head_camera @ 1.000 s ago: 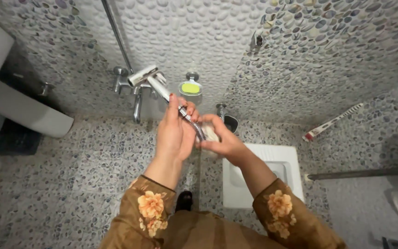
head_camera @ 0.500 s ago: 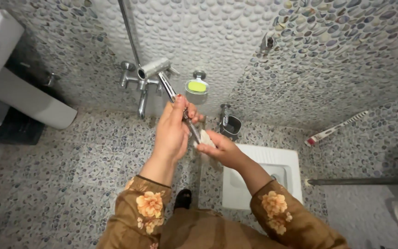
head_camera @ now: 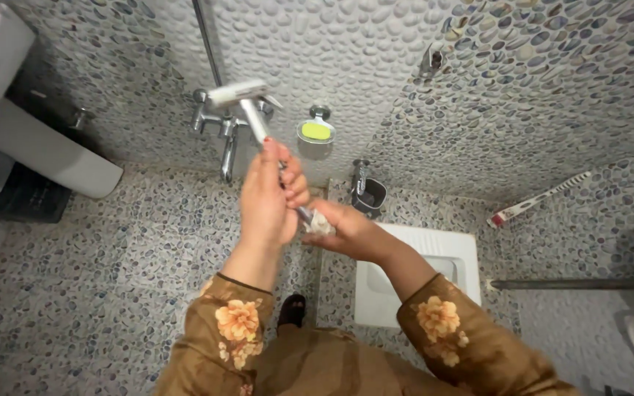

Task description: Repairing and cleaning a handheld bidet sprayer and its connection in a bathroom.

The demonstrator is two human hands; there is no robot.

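My left hand (head_camera: 267, 192) is wrapped tight round the chrome hand shower (head_camera: 246, 103), head pointing to 11 o'clock. My right hand (head_camera: 348, 231) pinches a small white wad (head_camera: 318, 222) at its base. Wet metal, so I reckon it could slip onto the squat pan (head_camera: 471, 257).

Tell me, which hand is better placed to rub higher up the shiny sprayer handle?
Probably the right hand: it presses a small whitish pad against the lower end of the sprayer handle. The left hand is wrapped around the handle's middle, steadying it.
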